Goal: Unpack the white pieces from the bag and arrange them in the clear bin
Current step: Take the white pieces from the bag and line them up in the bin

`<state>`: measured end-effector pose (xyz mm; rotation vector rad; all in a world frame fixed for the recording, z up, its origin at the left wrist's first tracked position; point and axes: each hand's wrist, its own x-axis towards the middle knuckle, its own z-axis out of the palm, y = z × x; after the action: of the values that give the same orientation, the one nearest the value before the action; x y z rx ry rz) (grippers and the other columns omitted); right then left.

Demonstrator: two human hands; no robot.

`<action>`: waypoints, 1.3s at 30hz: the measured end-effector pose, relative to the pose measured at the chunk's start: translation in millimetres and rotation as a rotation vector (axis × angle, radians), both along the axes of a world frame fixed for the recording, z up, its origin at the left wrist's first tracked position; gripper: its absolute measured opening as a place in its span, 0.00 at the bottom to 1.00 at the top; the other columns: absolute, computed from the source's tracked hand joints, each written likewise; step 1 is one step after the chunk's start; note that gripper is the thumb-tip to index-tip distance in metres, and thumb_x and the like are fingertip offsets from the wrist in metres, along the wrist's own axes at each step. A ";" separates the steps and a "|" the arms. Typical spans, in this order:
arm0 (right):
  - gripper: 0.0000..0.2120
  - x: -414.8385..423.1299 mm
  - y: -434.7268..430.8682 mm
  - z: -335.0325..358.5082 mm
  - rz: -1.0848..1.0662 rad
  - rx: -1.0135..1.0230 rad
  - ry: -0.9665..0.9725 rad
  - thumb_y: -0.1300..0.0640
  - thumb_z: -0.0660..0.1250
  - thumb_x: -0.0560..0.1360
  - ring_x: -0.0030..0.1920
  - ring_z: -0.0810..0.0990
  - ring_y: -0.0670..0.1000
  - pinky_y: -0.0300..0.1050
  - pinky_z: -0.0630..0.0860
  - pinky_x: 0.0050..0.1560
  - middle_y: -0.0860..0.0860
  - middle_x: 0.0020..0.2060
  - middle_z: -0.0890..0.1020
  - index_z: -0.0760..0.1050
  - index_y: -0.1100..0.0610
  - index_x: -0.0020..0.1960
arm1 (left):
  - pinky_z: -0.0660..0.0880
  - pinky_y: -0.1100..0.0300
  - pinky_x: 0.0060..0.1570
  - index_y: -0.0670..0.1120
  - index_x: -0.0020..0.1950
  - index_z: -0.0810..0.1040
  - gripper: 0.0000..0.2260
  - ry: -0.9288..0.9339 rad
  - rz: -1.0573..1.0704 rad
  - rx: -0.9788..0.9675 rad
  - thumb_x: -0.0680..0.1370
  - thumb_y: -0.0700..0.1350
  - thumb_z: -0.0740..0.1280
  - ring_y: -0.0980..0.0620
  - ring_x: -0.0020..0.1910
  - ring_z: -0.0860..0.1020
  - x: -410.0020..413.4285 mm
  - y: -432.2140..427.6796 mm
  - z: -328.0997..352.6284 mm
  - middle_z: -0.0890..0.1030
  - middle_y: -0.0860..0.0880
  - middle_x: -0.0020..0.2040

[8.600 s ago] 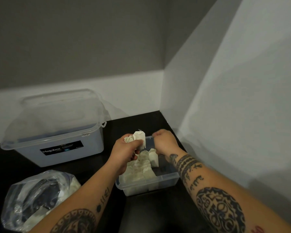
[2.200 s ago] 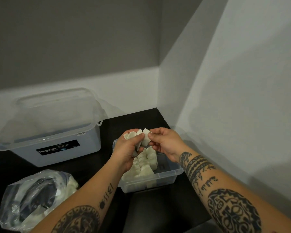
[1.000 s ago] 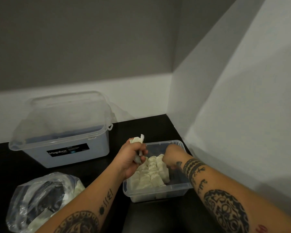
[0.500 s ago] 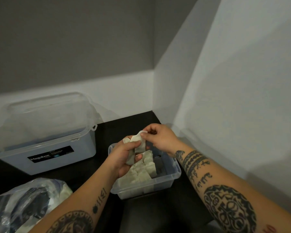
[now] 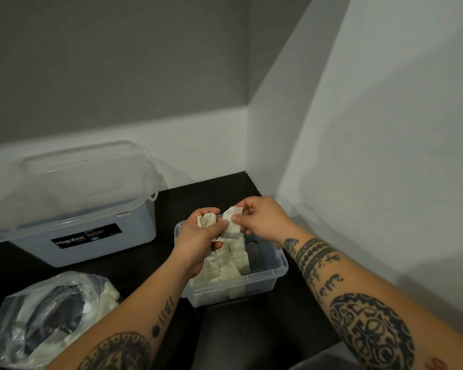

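Observation:
A small clear bin (image 5: 262,283) stands on the dark table and holds several white pieces (image 5: 229,265) packed along its left side. Above the bin, my left hand (image 5: 198,243) grips a small bunch of white pieces (image 5: 206,219). My right hand (image 5: 262,218) pinches one white piece (image 5: 231,222) at its top, right next to the left hand's thumb. A clear plastic bag (image 5: 46,320) lies at the lower left with more white pieces (image 5: 108,295) inside.
A large lidded translucent storage box (image 5: 72,204) with a black label stands at the back left. Walls close off the corner behind and to the right of the bin. The dark table (image 5: 251,337) runs toward me below the bin.
One second ago my right hand was down in the bin among the pieces. It has since risen to the left hand and now pinches one piece from the bunch.

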<state>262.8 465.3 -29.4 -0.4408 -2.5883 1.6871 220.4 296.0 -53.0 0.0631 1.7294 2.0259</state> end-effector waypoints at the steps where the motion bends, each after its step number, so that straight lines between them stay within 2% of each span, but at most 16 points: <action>1: 0.05 0.7 1.1 -1.7 -0.008 0.050 -0.017 0.58 0.73 0.77 0.38 0.85 0.45 0.41 0.83 0.41 0.49 0.40 0.86 0.80 0.49 0.49 | 0.79 0.56 0.41 0.49 0.61 0.79 0.14 0.028 0.019 -0.026 0.78 0.37 0.73 0.49 0.48 0.85 -0.5 -2.0 -0.8 0.85 0.43 0.54; 4: 0.04 1.1 1.7 -8.2 0.032 0.250 -0.147 0.56 0.72 0.77 0.41 0.84 0.47 0.45 0.83 0.47 0.48 0.43 0.84 0.79 0.48 0.49 | 0.79 0.59 0.37 0.51 0.61 0.78 0.12 0.119 0.101 -0.100 0.79 0.39 0.72 0.50 0.46 0.83 -2.4 -8.3 -2.5 0.84 0.43 0.52; 5: 0.05 0.7 -0.7 -11.6 0.076 0.326 -0.215 0.56 0.71 0.78 0.43 0.84 0.47 0.45 0.82 0.50 0.47 0.46 0.84 0.80 0.49 0.52 | 0.80 0.60 0.36 0.51 0.60 0.78 0.12 0.148 0.112 -0.114 0.80 0.39 0.72 0.50 0.45 0.83 -3.0 -10.1 -3.2 0.84 0.43 0.52; 8: 0.15 -5.0 -11.8 -25.7 0.169 0.529 -0.423 0.61 0.67 0.79 0.53 0.81 0.51 0.43 0.78 0.52 0.51 0.57 0.82 0.77 0.55 0.66 | 0.80 0.60 0.36 0.52 0.59 0.78 0.11 0.196 0.130 -0.140 0.79 0.40 0.72 0.51 0.44 0.83 -3.2 -12.6 -7.0 0.84 0.43 0.52; 10: 0.15 -8.6 -20.1 -35.2 0.221 0.645 -0.526 0.64 0.65 0.79 0.53 0.81 0.53 0.43 0.75 0.49 0.54 0.58 0.82 0.77 0.60 0.65 | 0.80 0.60 0.36 0.52 0.59 0.78 0.11 0.190 0.151 -0.137 0.79 0.41 0.73 0.50 0.44 0.83 -2.7 -13.7 -9.8 0.84 0.43 0.52; 12: 0.14 -11.1 -26.2 -38.7 0.230 0.714 -0.585 0.65 0.64 0.80 0.55 0.81 0.55 0.43 0.75 0.51 0.57 0.59 0.82 0.77 0.63 0.64 | 0.80 0.60 0.36 0.52 0.60 0.78 0.12 0.186 0.160 -0.123 0.79 0.41 0.73 0.50 0.44 0.83 -2.5 -13.8 -11.6 0.84 0.43 0.51; 15: 0.15 -15.3 -28.5 -49.4 0.235 0.741 -0.621 0.65 0.64 0.80 0.62 0.80 0.56 0.46 0.77 0.60 0.59 0.62 0.81 0.75 0.64 0.67 | 0.82 0.59 0.37 0.52 0.60 0.78 0.12 0.181 0.155 -0.120 0.79 0.40 0.72 0.51 0.44 0.83 -1.9 -13.2 -12.8 0.83 0.45 0.51; 17: 0.15 -16.8 -28.8 -56.9 0.236 0.748 -0.644 0.65 0.64 0.80 0.62 0.80 0.56 0.46 0.77 0.62 0.59 0.62 0.81 0.75 0.64 0.67 | 0.82 0.59 0.38 0.52 0.61 0.78 0.13 0.182 0.147 -0.120 0.79 0.41 0.72 0.52 0.44 0.84 -2.3 -13.2 -13.0 0.83 0.46 0.51; 21: 0.13 -20.7 -26.7 -74.4 0.206 0.717 -0.654 0.63 0.65 0.80 0.60 0.81 0.56 0.45 0.77 0.57 0.58 0.60 0.82 0.77 0.62 0.64 | 0.81 0.60 0.37 0.52 0.62 0.77 0.13 0.141 0.149 -0.099 0.79 0.40 0.73 0.53 0.44 0.84 -3.7 -13.1 -13.3 0.84 0.47 0.50; 26: 0.16 -23.8 -23.4 -79.4 0.153 0.678 -0.638 0.63 0.67 0.78 0.54 0.82 0.55 0.42 0.73 0.45 0.56 0.54 0.82 0.76 0.63 0.66 | 0.79 0.57 0.36 0.48 0.60 0.74 0.13 -0.010 0.126 -0.010 0.79 0.39 0.71 0.47 0.47 0.85 -7.2 -13.5 -11.2 0.83 0.41 0.56; 29: 0.19 -23.7 -23.6 -77.0 0.117 0.683 -0.619 0.62 0.69 0.77 0.57 0.82 0.54 0.41 0.73 0.47 0.55 0.58 0.82 0.74 0.61 0.67 | 0.77 0.56 0.36 0.47 0.59 0.72 0.08 -0.068 0.076 0.041 0.82 0.37 0.64 0.44 0.49 0.85 -8.3 -15.2 -7.5 0.85 0.41 0.54; 31: 0.18 -21.6 -24.6 -74.0 0.127 0.687 -0.630 0.62 0.69 0.77 0.56 0.82 0.53 0.41 0.73 0.45 0.55 0.56 0.82 0.75 0.61 0.67 | 0.77 0.57 0.36 0.47 0.59 0.72 0.07 -0.083 0.050 0.032 0.83 0.38 0.61 0.45 0.50 0.85 -9.5 -15.3 -6.2 0.86 0.42 0.53; 35: 0.16 -24.2 -23.4 -51.8 0.076 0.677 -0.599 0.63 0.63 0.80 0.58 0.81 0.55 0.44 0.78 0.53 0.57 0.60 0.81 0.74 0.62 0.68 | 0.77 0.58 0.36 0.47 0.59 0.75 0.05 -0.081 -0.001 -0.004 0.84 0.41 0.62 0.45 0.51 0.85 -11.2 -14.2 -7.3 0.87 0.44 0.53; 37: 0.17 -28.9 -19.9 -35.2 0.045 0.636 -0.524 0.61 0.61 0.81 0.59 0.80 0.54 0.44 0.77 0.56 0.56 0.62 0.80 0.74 0.61 0.69 | 0.77 0.57 0.37 0.47 0.60 0.76 0.06 -0.078 -0.035 -0.011 0.84 0.43 0.64 0.45 0.55 0.85 -11.8 -13.1 -7.4 0.87 0.45 0.55; 39: 0.13 -28.8 -14.1 -18.4 0.006 0.515 -0.394 0.60 0.62 0.81 0.57 0.81 0.52 0.44 0.77 0.56 0.52 0.58 0.81 0.77 0.57 0.64 | 0.78 0.56 0.41 0.46 0.62 0.77 0.08 -0.080 -0.059 -0.012 0.83 0.43 0.66 0.45 0.56 0.85 -11.5 -10.4 -6.2 0.87 0.45 0.55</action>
<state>234.0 451.2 -47.8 -0.7934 -3.1440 0.9360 208.9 285.6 -59.3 0.0277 1.6710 1.9490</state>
